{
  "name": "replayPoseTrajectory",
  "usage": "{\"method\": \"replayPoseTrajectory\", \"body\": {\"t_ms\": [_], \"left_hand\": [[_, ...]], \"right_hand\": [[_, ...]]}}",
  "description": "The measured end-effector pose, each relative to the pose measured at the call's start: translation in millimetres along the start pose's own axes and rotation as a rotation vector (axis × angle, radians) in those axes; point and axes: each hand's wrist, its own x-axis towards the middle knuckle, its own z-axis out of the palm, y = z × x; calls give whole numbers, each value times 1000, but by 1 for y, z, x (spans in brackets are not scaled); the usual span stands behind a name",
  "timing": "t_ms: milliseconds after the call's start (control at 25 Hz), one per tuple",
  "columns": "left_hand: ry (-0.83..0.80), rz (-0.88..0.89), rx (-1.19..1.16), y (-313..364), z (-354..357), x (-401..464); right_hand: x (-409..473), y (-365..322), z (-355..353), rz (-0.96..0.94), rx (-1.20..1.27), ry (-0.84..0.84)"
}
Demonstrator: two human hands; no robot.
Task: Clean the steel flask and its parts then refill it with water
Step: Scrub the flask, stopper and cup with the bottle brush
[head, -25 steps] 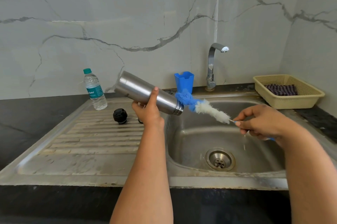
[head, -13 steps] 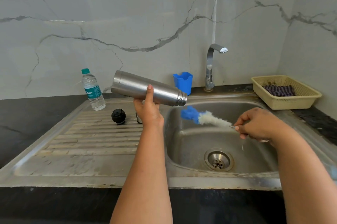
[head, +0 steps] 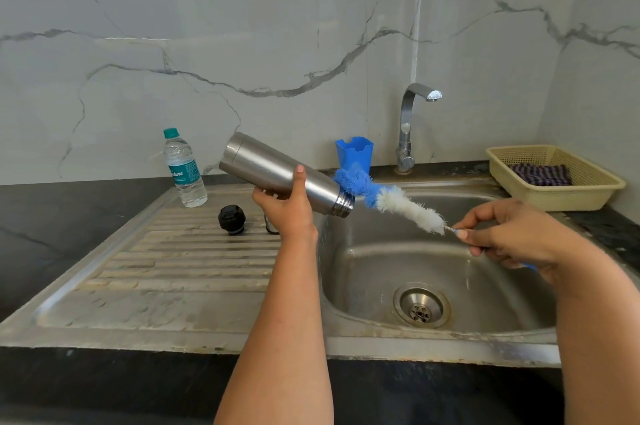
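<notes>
My left hand grips the steel flask round its middle, tilted with its open threaded mouth down to the right over the sink's left rim. My right hand pinches the wire handle of a bottle brush. Its blue tip lies against the flask's mouth and the white bristles stretch toward my right hand. The flask's black stopper stands on the drainboard. A small steel part shows partly behind my left wrist.
A steel sink basin with its drain lies below the brush. The tap stands behind, a blue holder to its left. A plastic water bottle stands at the drainboard's back. A yellow basket holds a striped cloth.
Half a second ago the brush was out of the flask and lower over the basin. It has risen, and its blue tip is back at the flask's mouth.
</notes>
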Motion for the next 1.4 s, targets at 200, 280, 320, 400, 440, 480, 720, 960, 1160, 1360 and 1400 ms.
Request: {"method": "replayPoseTrajectory", "body": {"t_ms": [200, 280, 320, 400, 440, 480, 720, 960, 1160, 1360, 1400], "left_hand": [[-15, 74, 19, -1, 5, -8], [3, 131, 59, 2, 5, -10], [27, 158, 68, 3, 4, -9], [93, 165, 23, 6, 1, -4], [110, 150, -7, 7, 0, -2], [114, 133, -18, 6, 0, -3], [84, 115, -67, 8, 1, -6], [78, -71, -193, 12, 4, -9], [22, -181, -211, 14, 7, -8], [14, -61, -129, 19, 12, -12], [3, -59, -123, 19, 12, -11]], "right_hand": [[7, -8, 17, -22, -63, 39], [7, -7, 21, -36, -101, 45], [4, -6, 19, -31, -94, 15], [1, -6, 14, -14, -73, -53], [2, -8, 16, -15, -89, -62], [5, -11, 21, -22, -123, -55], [4, -5, 20, -24, -73, -93], [7, -3, 15, -32, -17, -72], [9, -4, 20, -35, -117, -99], [6, -5, 20, -22, -336, -67], [6, -3, 14, -15, -343, 5]]}}
